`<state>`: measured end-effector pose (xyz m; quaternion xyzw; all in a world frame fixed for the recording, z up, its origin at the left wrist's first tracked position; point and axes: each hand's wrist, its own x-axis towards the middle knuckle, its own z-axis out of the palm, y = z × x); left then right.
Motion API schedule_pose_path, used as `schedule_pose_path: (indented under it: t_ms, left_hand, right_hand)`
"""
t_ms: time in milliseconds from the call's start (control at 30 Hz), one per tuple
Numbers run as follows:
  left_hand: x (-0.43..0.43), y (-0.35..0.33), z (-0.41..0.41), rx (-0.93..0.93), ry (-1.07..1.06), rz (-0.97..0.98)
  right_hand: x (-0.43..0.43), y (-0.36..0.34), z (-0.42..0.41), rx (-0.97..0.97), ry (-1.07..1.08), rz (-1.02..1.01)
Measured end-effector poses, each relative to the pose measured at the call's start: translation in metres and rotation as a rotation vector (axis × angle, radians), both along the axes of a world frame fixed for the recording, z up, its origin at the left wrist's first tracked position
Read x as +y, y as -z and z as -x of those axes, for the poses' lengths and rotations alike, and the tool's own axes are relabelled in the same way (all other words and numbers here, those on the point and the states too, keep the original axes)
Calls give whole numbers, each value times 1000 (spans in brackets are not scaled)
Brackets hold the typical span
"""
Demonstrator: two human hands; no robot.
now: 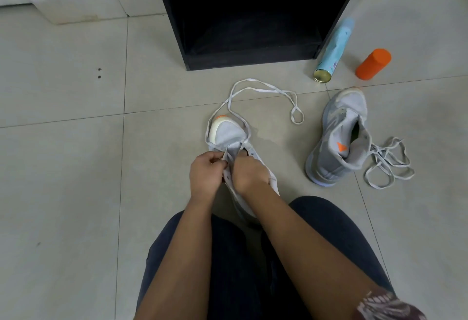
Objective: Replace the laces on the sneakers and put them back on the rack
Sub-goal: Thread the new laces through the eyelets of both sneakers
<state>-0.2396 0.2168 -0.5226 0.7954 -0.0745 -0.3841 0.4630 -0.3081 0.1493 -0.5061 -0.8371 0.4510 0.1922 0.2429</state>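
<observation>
A grey sneaker [228, 135] with an orange toe tip lies on the tiled floor in front of my knees, toe pointing away. My left hand [206, 174] and my right hand [249, 175] meet over its eyelets, both pinching a pale grey lace [255, 89]. The lace's free length loops out past the toe and ends in a small loop on the right. A second grey sneaker [336, 140] lies on its side to the right. A loose lace [390, 162] is tangled beside its opening. The black rack [250, 16] stands beyond.
A light blue spray can [334, 51] lies on the floor right of the rack, and an orange bottle [373, 64] lies beside it. A low white ledge [76, 3] runs along the far left. My dark-trousered legs [228, 269] fill the bottom of the view.
</observation>
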Motion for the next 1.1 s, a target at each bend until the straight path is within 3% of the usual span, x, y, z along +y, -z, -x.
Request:
schedule_pose_path:
  t_ms: [133, 267, 400, 467, 533, 633, 700, 800, 967, 1100]
  left_hand:
    - [-1, 4, -2, 68, -33, -11]
    - [-5, 8, -3, 181, -82, -20]
    - [-4, 12, -2, 232, -121, -28]
    - [-4, 12, -1, 224, -105, -39]
    - [-5, 12, 1, 220, -73, -48]
    - [-9, 8, -7, 249, -122, -4]
    - [-22, 9, -24, 149, -213, -16]
    - [-50, 25, -63, 36, -79, -211]
    - [-82, 6, -96, 384, 125, -289]
    - [-102, 14, -102, 442, 120, -229]
  right_hand:
    - [-6, 5, -7, 44, 23, -46]
    - [-2, -9, 1, -43, -45, -48]
    - [-1, -34, 29, -227, -121, -5]
    - [-6, -34, 41, -409, -107, 60]
    - [-7, -28, 44, -696, 15, -73]
    - [-5, -21, 44, -973, 461, -552]
    - [-9, -9, 43, -969, 647, -594]
    - [-12, 0, 41, -878, 601, -509]
    - [-8, 4, 43, -832, 597, -542]
    - [-8, 4, 42, -820, 594, -606]
